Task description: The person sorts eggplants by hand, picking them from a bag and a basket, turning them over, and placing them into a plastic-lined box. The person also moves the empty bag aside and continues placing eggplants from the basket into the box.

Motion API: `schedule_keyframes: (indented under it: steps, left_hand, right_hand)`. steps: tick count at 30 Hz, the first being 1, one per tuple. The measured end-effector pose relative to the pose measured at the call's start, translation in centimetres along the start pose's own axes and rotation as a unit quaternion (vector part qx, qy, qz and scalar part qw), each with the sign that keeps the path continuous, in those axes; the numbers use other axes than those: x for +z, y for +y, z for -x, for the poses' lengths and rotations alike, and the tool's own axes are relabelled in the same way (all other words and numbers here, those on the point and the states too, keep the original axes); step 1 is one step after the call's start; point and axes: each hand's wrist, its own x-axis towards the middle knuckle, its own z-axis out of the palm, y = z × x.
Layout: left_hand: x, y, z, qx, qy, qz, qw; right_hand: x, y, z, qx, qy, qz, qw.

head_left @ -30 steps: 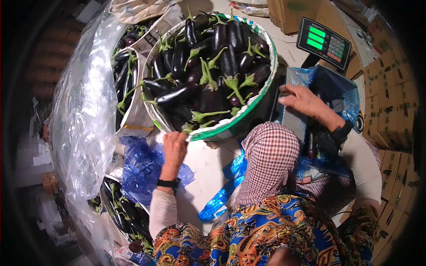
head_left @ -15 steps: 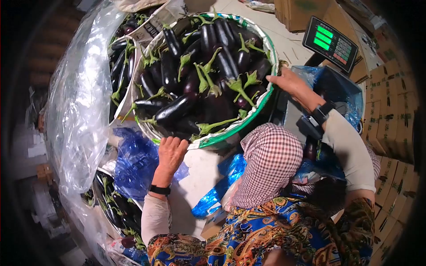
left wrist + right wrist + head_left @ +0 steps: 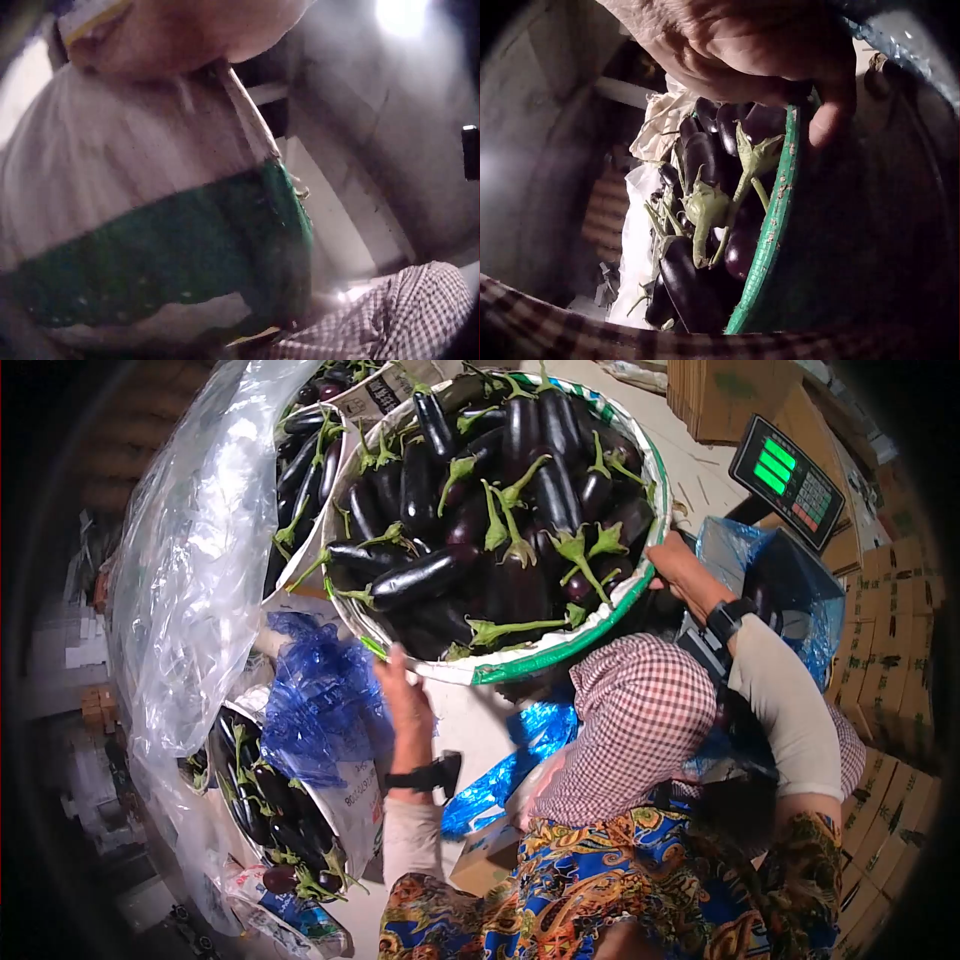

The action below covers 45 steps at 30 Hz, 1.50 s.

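Observation:
A large round basket point(image 3: 560, 657), white-lined with a green band, is heaped with dark purple eggplants point(image 3: 425, 575) with green stems. At its lower-left rim my left hand point(image 3: 408, 710) holds on, blurred, with one finger pointing up along the edge. The left wrist view has this hand point(image 3: 195, 34) against the top of the basket's white-and-green side point(image 3: 150, 225), its fingertips hidden. My right hand point(image 3: 683, 568) grips the rim on the right. In the right wrist view its thumb lies outside the green rim point(image 3: 776, 202), the other fingers over the eggplants.
A scale display point(image 3: 788, 480) glows green at the upper right, beside a blue plastic-lined box point(image 3: 815, 605). Crumpled blue plastic point(image 3: 325, 705) and clear sheeting point(image 3: 200, 560) lie left. Another eggplant sack point(image 3: 280, 805) stands lower left. Stacked cartons point(image 3: 890, 630) line the right side.
My right hand came from beside the blue-lined box onto the basket's right rim. My left hand has turned at the lower-left rim, from fingers over the edge to a more side-on hold. The view shifted.

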Motion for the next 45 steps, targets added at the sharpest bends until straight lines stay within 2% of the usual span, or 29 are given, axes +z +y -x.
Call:
schedule_keyframes:
  steps: [1, 3, 4, 6, 8, 10, 12, 13, 14, 15, 17, 20, 23, 24, 27, 28, 31, 32, 33, 34, 35, 36, 37, 39, 40, 41, 43, 45]
  left_hand:
    - [1.9, -1.8, -1.3, 0.108, -0.065, 0.035, 0.991]
    - [3.6, -2.7, -1.9, 0.146, 0.034, 0.013, 0.989]
    - [3.7, -2.8, -2.2, 0.130, 0.042, 0.040, 0.990]
    - [2.9, -2.9, -3.6, 0.134, 0.061, -0.042, 0.988]
    - [2.5, -2.2, -4.4, 0.122, 0.067, -0.092, 0.986]
    - [2.6, -0.5, -5.1, 0.142, 0.069, -0.129, 0.979]
    - [1.9, 1.3, -7.1, 0.158, 0.066, -0.191, 0.966]
    - [1.3, 1.8, -8.3, 0.121, 0.049, -0.139, 0.982]
    - [0.2, 1.7, -10.7, 0.119, 0.064, -0.172, 0.976]
    - [0.1, 2.0, -11.7, 0.129, 0.032, -0.091, 0.987]
    - [-0.3, 3.3, -12.4, 0.119, 0.006, -0.086, 0.989]
    - [-1.8, 3.1, -13.8, 0.107, -0.005, -0.102, 0.989]
    - [-2.5, 2.2, -14.7, 0.105, -0.001, -0.112, 0.988]
    - [-2.8, 2.3, -14.6, 0.110, -0.013, -0.125, 0.986]
    - [-4.0, 1.2, -16.3, 0.115, -0.001, -0.149, 0.982]
    - [-4.0, 1.3, -16.0, 0.100, -0.021, -0.146, 0.984]
    - [-5.3, 0.5, -17.8, 0.118, -0.045, -0.149, 0.981]
    - [-4.4, 1.3, -16.5, 0.143, -0.055, -0.144, 0.978]
    - [-3.8, 1.3, -16.3, 0.194, -0.014, -0.165, 0.967]
    - [-2.8, 3.0, -14.0, 0.248, 0.124, -0.459, 0.844]
    - [-1.7, 4.1, -12.5, 0.324, 0.195, -0.581, 0.721]
    - [-0.5, 4.7, -11.0, 0.440, 0.187, -0.562, 0.675]
    - [0.7, 5.4, -9.1, 0.550, 0.178, -0.533, 0.618]
    - [7.1, 8.5, -0.7, 0.604, 0.040, -0.450, 0.657]
    - [9.0, 9.2, 1.9, 0.592, -0.047, -0.430, 0.680]
    - [10.8, 8.8, 4.0, 0.529, -0.134, -0.359, 0.758]
    - [14.5, 8.3, 7.8, 0.390, -0.290, -0.311, 0.817]
    - [17.5, 6.5, 9.0, 0.389, -0.382, -0.304, 0.782]
  right_hand:
    - [0.0, 0.0, 0.1, 0.005, 0.006, 0.028, 1.000]
    - [-0.1, 0.2, 0.5, -0.009, -0.001, 0.015, 1.000]
    - [0.0, 0.2, 0.6, -0.012, 0.002, 0.002, 1.000]
    - [-0.2, 0.8, 0.5, -0.039, -0.005, -0.032, 0.999]
    - [0.0, 0.9, 0.7, -0.020, -0.029, -0.051, 0.998]
    - [1.1, -0.1, 2.5, -0.016, -0.041, -0.120, 0.992]
    - [1.8, -0.7, 4.0, 0.006, -0.082, -0.116, 0.990]
    - [2.0, -1.8, 6.4, -0.022, -0.126, -0.166, 0.978]
    - [2.6, 0.4, 4.7, -0.036, -0.174, -0.198, 0.964]
    - [3.1, -0.1, 5.3, -0.035, -0.182, -0.216, 0.959]
    - [4.3, -0.1, 4.7, 0.044, -0.183, -0.213, 0.959]
    - [3.2, -1.9, 6.9, 0.079, -0.228, -0.237, 0.941]
    - [2.5, -2.6, 8.1, 0.104, -0.187, -0.183, 0.960]
    - [2.5, -2.0, 8.1, 0.074, -0.193, -0.189, 0.960]
    - [0.4, -2.4, 9.1, 0.085, -0.222, -0.133, 0.962]
    - [-0.6, -2.2, 9.2, 0.069, -0.237, -0.100, 0.964]
    - [-6.4, -3.4, 14.0, -0.114, -0.228, 0.029, 0.967]
    - [-8.8, -4.5, 16.1, -0.122, -0.188, 0.113, 0.968]
    - [-10.9, -4.0, 16.8, -0.153, -0.150, 0.124, 0.969]
    - [-13.2, -3.7, 17.7, -0.167, -0.106, 0.131, 0.971]
    - [-15.4, -3.2, 18.3, -0.183, -0.065, 0.138, 0.971]
    - [-17.6, -2.2, 18.5, -0.175, -0.032, 0.095, 0.979]
    - [-20.0, -1.0, 18.5, -0.168, 0.000, 0.051, 0.984]
    - [-24.8, 2.1, 17.8, -0.170, 0.143, 0.167, 0.961]
    - [-26.2, 3.8, 17.7, -0.166, 0.225, 0.194, 0.940]
    - [-27.5, 5.3, 17.6, -0.161, 0.304, 0.220, 0.913]
    - [-29.6, 7.6, 17.1, -0.088, 0.301, 0.261, 0.913]
    - [-30.5, 11.0, 15.8, -0.039, 0.313, 0.293, 0.903]
